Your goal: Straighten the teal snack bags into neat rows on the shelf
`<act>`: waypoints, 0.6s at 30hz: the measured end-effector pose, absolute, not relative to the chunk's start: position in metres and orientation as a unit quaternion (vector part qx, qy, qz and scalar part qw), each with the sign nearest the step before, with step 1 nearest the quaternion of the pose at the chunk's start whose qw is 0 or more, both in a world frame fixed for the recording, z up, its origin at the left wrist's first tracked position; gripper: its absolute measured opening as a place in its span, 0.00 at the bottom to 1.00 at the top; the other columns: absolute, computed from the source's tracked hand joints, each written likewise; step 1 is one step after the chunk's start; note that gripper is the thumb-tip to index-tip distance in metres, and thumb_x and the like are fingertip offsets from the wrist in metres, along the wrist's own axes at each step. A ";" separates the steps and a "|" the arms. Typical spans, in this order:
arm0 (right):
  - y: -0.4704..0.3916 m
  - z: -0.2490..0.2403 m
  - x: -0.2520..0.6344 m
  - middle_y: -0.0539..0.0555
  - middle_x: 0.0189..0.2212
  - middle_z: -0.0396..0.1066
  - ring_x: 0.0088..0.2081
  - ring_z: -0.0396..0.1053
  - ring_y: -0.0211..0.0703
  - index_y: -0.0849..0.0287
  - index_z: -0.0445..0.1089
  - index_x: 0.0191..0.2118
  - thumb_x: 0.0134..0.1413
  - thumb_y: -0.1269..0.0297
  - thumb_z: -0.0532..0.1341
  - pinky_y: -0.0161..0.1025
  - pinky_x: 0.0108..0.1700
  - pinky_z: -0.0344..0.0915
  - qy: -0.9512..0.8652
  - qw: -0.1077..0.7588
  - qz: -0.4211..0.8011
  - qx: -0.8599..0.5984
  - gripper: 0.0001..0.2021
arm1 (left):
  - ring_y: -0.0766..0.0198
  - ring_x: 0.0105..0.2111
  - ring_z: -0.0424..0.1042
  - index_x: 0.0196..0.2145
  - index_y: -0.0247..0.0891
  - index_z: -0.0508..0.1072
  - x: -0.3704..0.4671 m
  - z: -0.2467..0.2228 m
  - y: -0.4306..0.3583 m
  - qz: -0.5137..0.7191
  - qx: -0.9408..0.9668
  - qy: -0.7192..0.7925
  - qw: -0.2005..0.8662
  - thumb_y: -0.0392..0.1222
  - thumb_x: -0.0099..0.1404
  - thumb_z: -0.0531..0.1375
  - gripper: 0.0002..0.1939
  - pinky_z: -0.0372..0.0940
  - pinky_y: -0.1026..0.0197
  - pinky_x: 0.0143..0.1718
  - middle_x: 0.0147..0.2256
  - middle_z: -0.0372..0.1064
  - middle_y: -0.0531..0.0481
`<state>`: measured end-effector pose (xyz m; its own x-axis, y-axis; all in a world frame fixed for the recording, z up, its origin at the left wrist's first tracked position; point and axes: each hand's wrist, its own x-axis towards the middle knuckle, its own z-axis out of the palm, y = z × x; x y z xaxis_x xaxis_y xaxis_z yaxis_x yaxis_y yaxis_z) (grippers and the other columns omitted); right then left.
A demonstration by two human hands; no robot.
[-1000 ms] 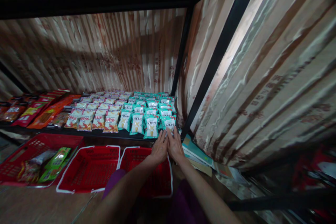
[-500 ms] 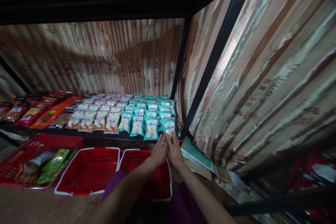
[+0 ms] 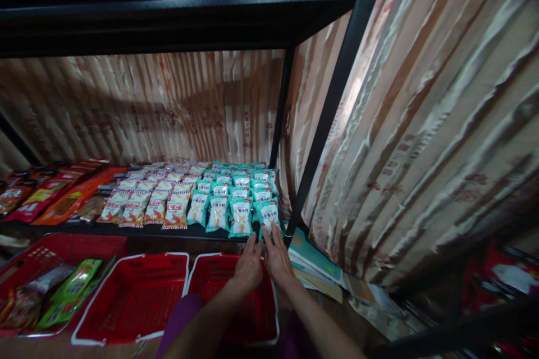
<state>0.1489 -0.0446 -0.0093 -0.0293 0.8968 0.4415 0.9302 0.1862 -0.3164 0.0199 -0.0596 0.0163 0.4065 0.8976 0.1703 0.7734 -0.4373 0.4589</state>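
At the left, a red basket holding green packets sits below the black shelf. Above it, orange bags lie slanted towards the shelf's front edge. Next come shrimp snack packets in rows running back, likely lined up so their printed faces show. Two more red baskets stand below. The left hand is open, fingers extended, gripping nothing, just off the front edge. The right hand, also open, has its fingertips against the lower end of the teal snack packet near the front right corner, seemingly to square it with the teal rows; it is not grasped.
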 end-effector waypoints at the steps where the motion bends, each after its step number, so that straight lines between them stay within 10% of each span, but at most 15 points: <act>1: -0.043 -0.008 0.149 0.54 0.69 0.37 0.68 0.37 0.50 0.51 0.46 0.67 0.54 0.79 0.49 0.52 0.63 0.55 -0.717 0.283 -0.025 -0.637 0.34 | 0.56 0.65 0.46 0.62 0.35 0.57 0.019 0.019 -0.058 0.202 0.822 0.509 0.156 0.27 0.58 0.48 0.33 0.54 0.52 0.63 0.66 0.44 0.43; 18: -0.111 -0.044 0.094 0.55 0.64 0.54 0.64 0.54 0.48 0.53 0.60 0.62 0.54 0.79 0.47 0.46 0.61 0.60 -0.703 0.284 0.037 -0.651 0.30 | 0.60 0.56 0.65 0.60 0.39 0.61 -0.014 -0.010 -0.121 0.175 0.776 0.556 0.240 0.35 0.63 0.49 0.27 0.63 0.65 0.53 0.63 0.53 0.43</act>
<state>0.0935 -0.1112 -0.0436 0.0083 0.9365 0.3506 0.8939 0.1501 -0.4223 -0.0137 -0.1210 -0.0099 0.3197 0.9475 0.0053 0.7795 -0.2662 0.5670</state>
